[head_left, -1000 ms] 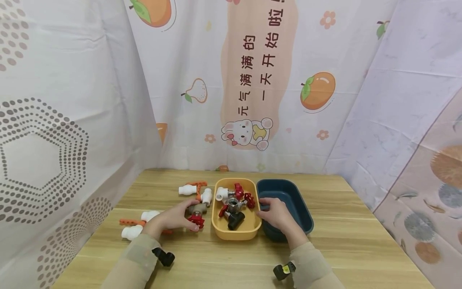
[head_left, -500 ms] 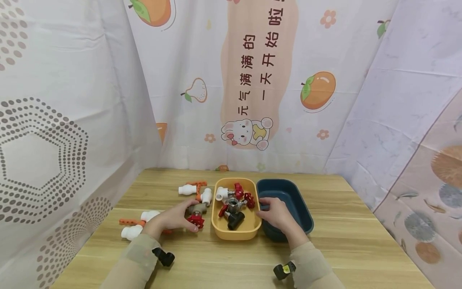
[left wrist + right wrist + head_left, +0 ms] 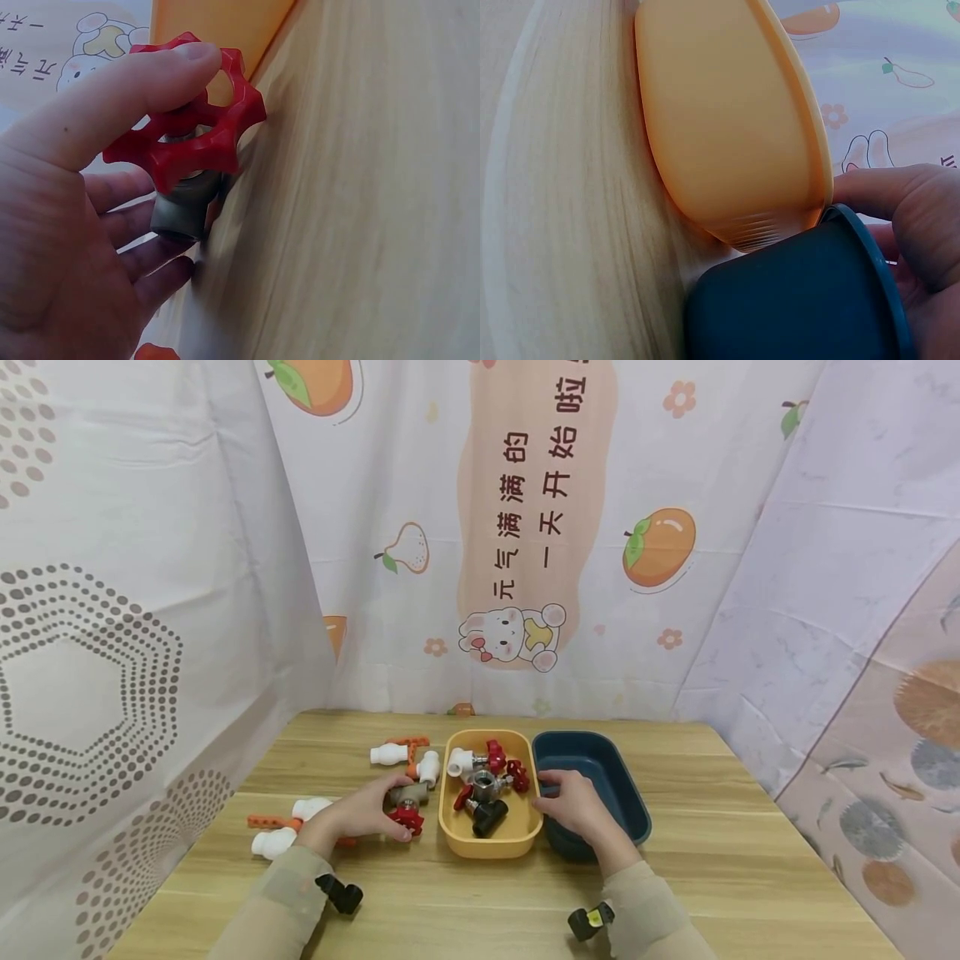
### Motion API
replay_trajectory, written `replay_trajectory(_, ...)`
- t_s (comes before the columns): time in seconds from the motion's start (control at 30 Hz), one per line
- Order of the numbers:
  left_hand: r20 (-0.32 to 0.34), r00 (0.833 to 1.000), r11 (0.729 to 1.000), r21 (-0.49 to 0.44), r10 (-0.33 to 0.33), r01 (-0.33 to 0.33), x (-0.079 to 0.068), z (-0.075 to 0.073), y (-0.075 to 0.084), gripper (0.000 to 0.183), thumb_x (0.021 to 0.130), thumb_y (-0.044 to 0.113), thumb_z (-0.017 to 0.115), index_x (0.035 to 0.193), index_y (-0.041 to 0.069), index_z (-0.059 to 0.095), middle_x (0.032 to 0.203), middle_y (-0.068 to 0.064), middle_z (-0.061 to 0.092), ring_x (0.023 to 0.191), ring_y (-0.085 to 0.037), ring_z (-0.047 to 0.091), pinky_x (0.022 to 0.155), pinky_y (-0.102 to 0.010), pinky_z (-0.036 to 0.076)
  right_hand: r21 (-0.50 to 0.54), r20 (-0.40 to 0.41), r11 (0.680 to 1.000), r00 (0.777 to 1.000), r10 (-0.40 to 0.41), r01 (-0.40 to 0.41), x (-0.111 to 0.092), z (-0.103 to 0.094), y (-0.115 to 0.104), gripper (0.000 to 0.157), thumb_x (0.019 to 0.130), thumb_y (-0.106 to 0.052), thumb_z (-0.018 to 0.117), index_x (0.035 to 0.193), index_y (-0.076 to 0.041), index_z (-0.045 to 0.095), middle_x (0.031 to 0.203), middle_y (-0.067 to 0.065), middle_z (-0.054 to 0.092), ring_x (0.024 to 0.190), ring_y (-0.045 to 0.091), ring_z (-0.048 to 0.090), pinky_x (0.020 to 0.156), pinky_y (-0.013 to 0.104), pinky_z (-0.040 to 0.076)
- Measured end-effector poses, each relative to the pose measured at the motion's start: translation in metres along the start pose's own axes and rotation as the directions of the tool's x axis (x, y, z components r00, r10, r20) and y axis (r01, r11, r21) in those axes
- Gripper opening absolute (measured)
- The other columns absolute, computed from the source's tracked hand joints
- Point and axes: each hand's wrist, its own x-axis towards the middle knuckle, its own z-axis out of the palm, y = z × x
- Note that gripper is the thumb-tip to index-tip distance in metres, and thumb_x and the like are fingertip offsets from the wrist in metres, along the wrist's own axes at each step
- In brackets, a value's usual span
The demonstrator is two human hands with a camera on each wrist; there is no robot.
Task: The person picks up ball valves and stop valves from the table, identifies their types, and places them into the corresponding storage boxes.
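My left hand [image 3: 362, 814] grips a brass gate valve [image 3: 409, 794] left of the yellow bin. In the left wrist view its thumb presses on the valve's red handwheel [image 3: 199, 154], and the fingers curl behind the body. My right hand [image 3: 576, 806] holds the right rim of the yellow bin [image 3: 491, 850], where it meets the dark blue bin [image 3: 636, 806]; part of the fingers is hidden in the right wrist view. In the yellow bin lie a white valve [image 3: 461, 763], a metal valve [image 3: 486, 786] and a black valve [image 3: 490, 817], with red handles among them.
White ball valves with orange handles lie on the left: one [image 3: 390, 754] and another [image 3: 429, 767] near the back, two more [image 3: 274, 842] beside the left forearm. The wooden table [image 3: 465, 910] ends at a printed curtain [image 3: 420, 677] behind.
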Motion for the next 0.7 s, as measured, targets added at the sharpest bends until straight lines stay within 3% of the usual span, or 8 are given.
replay_trajectory(0.17, -0.014, 1.000, 1.000, 0.013, 0.006, -0.005, -0.0005, -0.0003, 0.0013, 0.093, 0.068, 0.040, 0.095, 0.144, 0.013, 0.049, 0.137, -0.005, 0.053, 0.124, -0.025, 0.049, 0.107, -0.053, 0.038, 0.003, 0.002, 1.000, 1.000, -0.005, 0.005, 0.0011, 0.0000, -0.0008, 0.051, 0.088, -0.013, 0.080, 0.134, 0.001, 0.064, 0.130, 0.020, 0.064, 0.100, 0.027, 0.071, 0.079, 0.042, 0.060)
replay_trajectory(0.4, -0.023, 1.000, 1.000, 0.024, 0.010, -0.009, -0.0006, -0.0010, 0.0010, 0.094, 0.065, 0.041, 0.095, 0.144, 0.014, 0.050, 0.140, -0.004, 0.052, 0.129, -0.024, 0.047, 0.109, -0.052, 0.036, 0.008, 0.002, 1.000, 1.000, -0.003, 0.003, 0.0025, -0.0012, -0.0006, 0.050, 0.088, -0.013, 0.080, 0.134, 0.000, 0.064, 0.130, 0.020, 0.065, 0.101, 0.028, 0.071, 0.079, 0.043, 0.060)
replay_trajectory(0.7, -0.073, 0.995, 0.998, -0.016, 0.061, -0.062, -0.0034, -0.0041, 0.0041, 0.093, 0.068, 0.036, 0.095, 0.145, 0.013, 0.050, 0.144, -0.006, 0.050, 0.135, -0.029, 0.044, 0.109, -0.057, 0.036, 0.006, -0.003, 1.000, 1.000, -0.013, 0.013, 0.0030, 0.0004, 0.0033, 0.050, 0.087, -0.014, 0.080, 0.133, 0.000, 0.065, 0.128, 0.018, 0.066, 0.104, 0.030, 0.071, 0.079, 0.043, 0.060)
